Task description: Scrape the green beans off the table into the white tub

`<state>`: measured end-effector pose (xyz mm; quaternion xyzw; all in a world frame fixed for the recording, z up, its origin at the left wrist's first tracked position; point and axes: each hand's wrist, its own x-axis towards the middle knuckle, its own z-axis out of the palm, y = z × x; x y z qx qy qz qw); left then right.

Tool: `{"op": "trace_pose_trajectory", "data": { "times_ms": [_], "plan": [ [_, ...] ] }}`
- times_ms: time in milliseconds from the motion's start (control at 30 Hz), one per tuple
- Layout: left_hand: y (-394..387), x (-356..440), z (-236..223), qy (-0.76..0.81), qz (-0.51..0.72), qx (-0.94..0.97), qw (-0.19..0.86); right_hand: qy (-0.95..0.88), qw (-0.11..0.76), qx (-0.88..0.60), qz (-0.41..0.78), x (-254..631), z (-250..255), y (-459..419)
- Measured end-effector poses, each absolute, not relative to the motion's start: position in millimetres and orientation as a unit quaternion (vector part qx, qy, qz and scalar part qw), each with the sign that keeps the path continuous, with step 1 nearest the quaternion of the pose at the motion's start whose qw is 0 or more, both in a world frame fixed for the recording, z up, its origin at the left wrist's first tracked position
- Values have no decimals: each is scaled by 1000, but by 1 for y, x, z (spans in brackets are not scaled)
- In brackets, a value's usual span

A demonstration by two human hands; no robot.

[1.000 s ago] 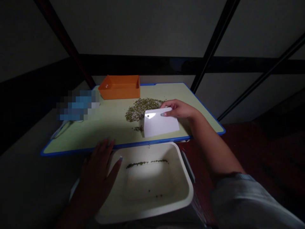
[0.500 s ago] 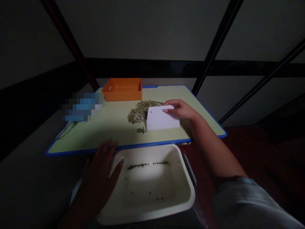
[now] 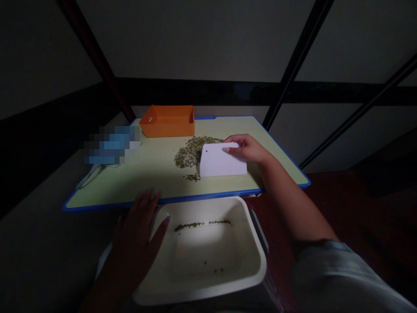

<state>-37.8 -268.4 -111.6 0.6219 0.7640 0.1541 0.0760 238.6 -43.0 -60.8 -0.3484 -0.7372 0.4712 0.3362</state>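
Note:
My right hand (image 3: 245, 148) is closed on the top edge of a white plastic scraper (image 3: 223, 161), thumb on the near face. The scraper stands tilted on the table, with a small hole in its upper left corner. Small greenish grains (image 3: 189, 154) lie spread against its left side and behind it, and a little cluster sits at its lower left. In front of the table edge is a cream basin (image 3: 210, 295) with a line of grains along its far inner side and a few loose ones. My left hand (image 3: 138, 237) lies over the basin's left rim, fingers stretched towards the table edge.
The pale table (image 3: 156, 174) has a blue edge. An orange tray (image 3: 169, 129) stands at its back left. A blurred-out blue item (image 3: 114, 145) with a cord lies on the left. Dark-framed panels (image 3: 195, 43) rise behind the table.
A few loose grains in the basin have shifted. Both hands stay almost where they were, and the scraper has barely moved.

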Motion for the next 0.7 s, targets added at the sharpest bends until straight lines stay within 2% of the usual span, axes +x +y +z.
{"op": "trace_pose_trajectory", "data": {
  "times_ms": [700],
  "plan": [
    [-271,-39,-114,759,150,631,59,-750,313,-318,488,238,-61,-46]
  ]
}}
